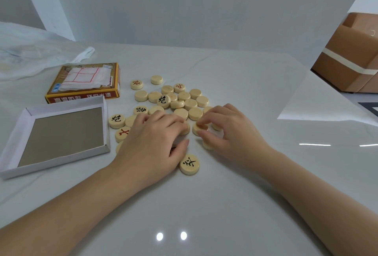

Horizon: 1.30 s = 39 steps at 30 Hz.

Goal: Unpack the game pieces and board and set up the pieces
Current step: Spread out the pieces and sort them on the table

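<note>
Several pieces (190,104) lie under left hand (155,139); right hand (231,130) pinches one

The left hand (155,139) is covering several pieces (122,134), masking their faces. The cardboard box (351,55) is running off the right edge.

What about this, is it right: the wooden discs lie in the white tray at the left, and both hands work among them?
Not quite. The head view shows the wooden discs on the table, right of the white tray, not in it; the left hand and right hand do work among them.
</note>
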Each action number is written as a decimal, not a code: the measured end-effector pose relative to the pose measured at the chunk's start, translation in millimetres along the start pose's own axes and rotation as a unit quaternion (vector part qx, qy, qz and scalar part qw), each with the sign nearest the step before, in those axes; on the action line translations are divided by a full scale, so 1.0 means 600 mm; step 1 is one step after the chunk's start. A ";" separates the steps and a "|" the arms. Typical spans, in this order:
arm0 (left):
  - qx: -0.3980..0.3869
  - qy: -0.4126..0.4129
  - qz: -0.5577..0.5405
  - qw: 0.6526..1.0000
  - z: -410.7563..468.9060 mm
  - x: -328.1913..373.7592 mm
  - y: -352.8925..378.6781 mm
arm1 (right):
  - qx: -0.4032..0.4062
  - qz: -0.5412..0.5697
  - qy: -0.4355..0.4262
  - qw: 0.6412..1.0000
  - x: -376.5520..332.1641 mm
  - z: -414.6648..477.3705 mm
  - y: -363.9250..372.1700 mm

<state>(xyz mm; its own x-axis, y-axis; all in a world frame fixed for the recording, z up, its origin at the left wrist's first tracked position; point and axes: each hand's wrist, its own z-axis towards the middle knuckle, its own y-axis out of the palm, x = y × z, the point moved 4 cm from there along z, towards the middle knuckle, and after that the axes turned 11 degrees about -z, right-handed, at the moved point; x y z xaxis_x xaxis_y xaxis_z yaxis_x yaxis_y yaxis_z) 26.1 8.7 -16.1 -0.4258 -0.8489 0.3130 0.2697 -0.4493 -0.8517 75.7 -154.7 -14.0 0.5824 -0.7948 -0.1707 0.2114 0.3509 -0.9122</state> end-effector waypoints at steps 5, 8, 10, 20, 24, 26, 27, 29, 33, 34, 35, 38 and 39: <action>0.031 -0.066 -0.076 0.994 -0.001 -0.010 -0.011 | -0.012 -0.028 0.029 0.999 -0.006 -0.006 -0.008; 0.029 -0.084 -0.061 0.994 -0.001 -0.010 -0.014 | -0.008 -0.040 0.037 0.998 -0.011 -0.011 -0.010; 0.020 -0.088 -0.048 0.995 -0.002 -0.006 -0.014 | -0.001 -0.051 0.036 0.998 -0.016 -0.012 -0.010; -0.012 -0.129 -0.032 0.991 -0.005 -0.009 -0.011 | -0.031 -0.063 0.078 0.994 -0.025 -0.009 -0.006; 0.005 -0.117 -0.048 0.992 -0.006 -0.010 -0.013 | -0.024 -0.094 0.080 0.992 -0.024 -0.008 -0.003; 0.016 -0.121 -0.080 0.989 -0.007 -0.018 -0.016 | -0.010 -0.116 0.070 0.991 -0.028 -0.007 -0.001; 0.019 -0.123 -0.099 0.987 -0.008 -0.022 -0.017 | -0.005 -0.122 0.066 0.990 -0.030 -0.006 0.000; 0.031 -0.129 -0.130 0.983 -0.009 -0.031 -0.020 | 0.000 -0.130 0.055 0.990 -0.030 -0.004 0.001; 0.051 -0.131 -0.147 0.979 -0.009 -0.035 -0.023 | -0.004 -0.088 0.060 0.994 -0.021 -0.001 0.004; 0.055 -0.129 -0.149 0.979 -0.009 -0.035 -0.023 | 0.000 -0.067 0.064 0.996 -0.019 -0.001 0.004; 0.058 -0.125 -0.150 0.979 -0.009 -0.034 -0.023 | 0.006 -0.044 0.067 0.997 -0.017 -0.002 0.004; 0.065 -0.113 -0.147 0.981 -0.007 -0.036 -0.031 | 0.026 0.005 0.068 0.997 -0.010 0.000 0.004; 0.071 -0.113 -0.136 0.982 -0.006 -0.042 -0.037 | 0.029 0.019 0.069 0.997 -0.009 0.001 0.004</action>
<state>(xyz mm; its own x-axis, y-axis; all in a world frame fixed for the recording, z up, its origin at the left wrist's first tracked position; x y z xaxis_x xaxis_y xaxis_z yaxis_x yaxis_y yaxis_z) 27.6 40.9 -6.3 -0.2999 -0.7255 0.6194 0.2970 -0.6881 -0.6621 73.6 -149.6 -15.2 0.4785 -0.8392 -0.2583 0.2390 0.4075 -0.8814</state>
